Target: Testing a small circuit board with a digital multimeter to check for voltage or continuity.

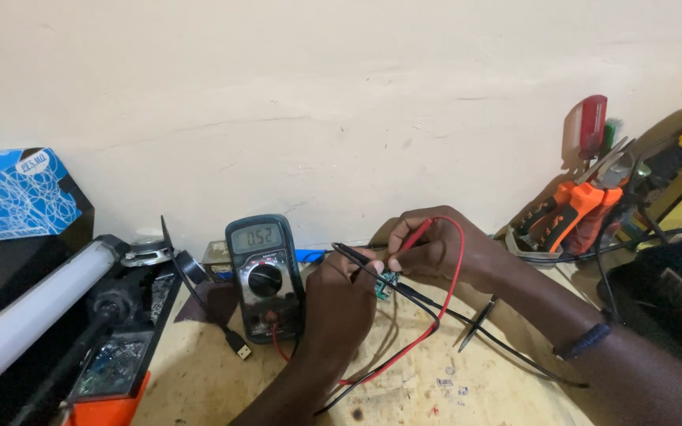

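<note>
Leads (404, 347) trail loosely under my wrists. Left hand (341, 304) pinches the black probe (357, 260), right hand (436, 248) pinches the red probe (414, 234), both tips on the small board (387, 285) between them. One slip could bridge contacts. Beyond, the meter (264, 276) leans against the wall.

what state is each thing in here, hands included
multimeter: propped up, display lit, leads plugged in
left hand: holds black probe on small green board
right hand: holds red probe on the same board
orange pliers: leaning on wall, untouched
usb plug: loose on table, unplugged
white tube: lying flat
</note>
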